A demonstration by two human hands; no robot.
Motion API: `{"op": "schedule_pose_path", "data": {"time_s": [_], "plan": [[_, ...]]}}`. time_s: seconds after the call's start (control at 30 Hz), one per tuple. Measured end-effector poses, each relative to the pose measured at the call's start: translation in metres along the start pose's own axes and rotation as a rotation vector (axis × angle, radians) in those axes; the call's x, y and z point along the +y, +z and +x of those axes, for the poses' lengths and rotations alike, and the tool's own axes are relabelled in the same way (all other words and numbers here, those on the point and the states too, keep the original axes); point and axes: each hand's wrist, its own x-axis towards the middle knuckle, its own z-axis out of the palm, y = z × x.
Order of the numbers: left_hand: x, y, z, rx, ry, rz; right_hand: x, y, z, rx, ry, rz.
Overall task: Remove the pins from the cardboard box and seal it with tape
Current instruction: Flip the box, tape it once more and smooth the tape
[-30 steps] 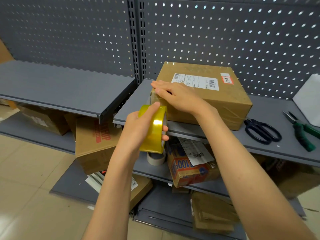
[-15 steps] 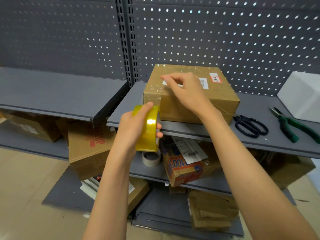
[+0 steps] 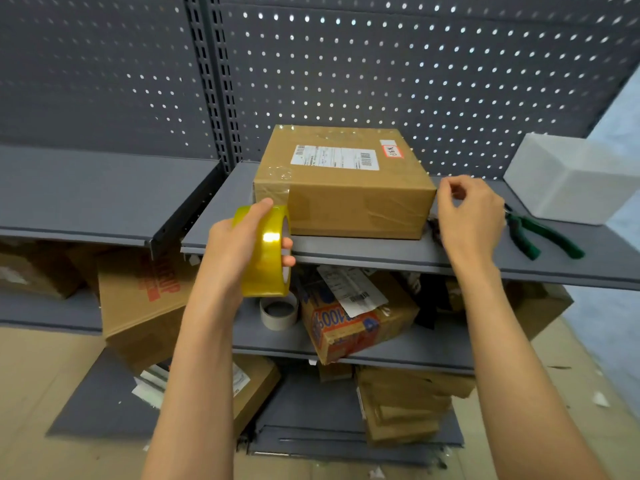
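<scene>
The right hand [image 3: 469,216] has left the box top and now hovers, fingers loosely curled on nothing, over the scissors [image 3: 434,228] — likely to cut. The left hand [image 3: 239,249] grips the tape roll [image 3: 266,251] beside the cardboard box [image 3: 346,181] on the shelf [image 3: 381,254] — tape strip laid, it seems

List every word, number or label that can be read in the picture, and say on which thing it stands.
"100": printed in blue on the colourful box on the lower shelf.
Red letters on the brown box at lower left: cut off, not readable.
White shipping label on the cardboard box: barcodes, text too small.
Red-edged sticker: handwriting, illegible.
</scene>
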Motion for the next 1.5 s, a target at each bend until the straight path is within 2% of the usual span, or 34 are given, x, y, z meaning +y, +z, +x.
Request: {"op": "schedule_pose_path", "data": {"time_s": [0.3,0.5,0.83,0.97,1.2,1.5], "plan": [[0.0,0.001,0.001,0.002,-0.009,-0.008,0.025,-0.01,-0.004,-0.12,0.07,-0.207],[-0.001,-0.001,0.004,0.01,-0.015,0.033,0.036,-0.005,-0.004,-0.324,0.097,-0.356],[-0.003,-0.002,0.004,0.01,-0.004,0.043,0.035,-0.003,-0.005,-0.431,0.138,-0.428],[-0.002,-0.002,0.005,0.012,-0.011,0.04,0.032,-0.006,-0.004,-0.383,0.139,-0.393],[-0.002,-0.001,0.004,0.01,-0.004,0.031,0.009,-0.017,0.015,-0.187,0.024,-0.119],[-0.002,-0.001,0.003,0.008,-0.011,0.005,-0.009,-0.026,0.017,-0.052,-0.054,0.07]]}}
